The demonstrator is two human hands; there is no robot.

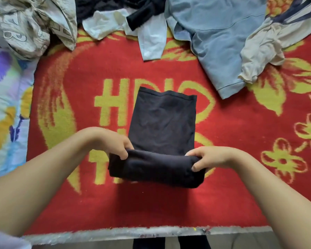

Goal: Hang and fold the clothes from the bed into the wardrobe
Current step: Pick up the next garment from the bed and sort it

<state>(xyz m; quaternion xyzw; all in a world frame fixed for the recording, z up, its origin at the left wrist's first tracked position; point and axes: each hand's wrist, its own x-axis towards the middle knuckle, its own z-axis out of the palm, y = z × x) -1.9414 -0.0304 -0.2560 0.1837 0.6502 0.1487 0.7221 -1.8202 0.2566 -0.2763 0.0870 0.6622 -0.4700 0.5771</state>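
Hands (156, 155) (both curled) gripping rolled black garment (162, 119).

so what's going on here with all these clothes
A person is folding a black garment on a red blanket. The left hand and right hand each grip an end of its rolled near edge; the far part lies flat. A blue shirt and other clothes wait beyond, unfolded.
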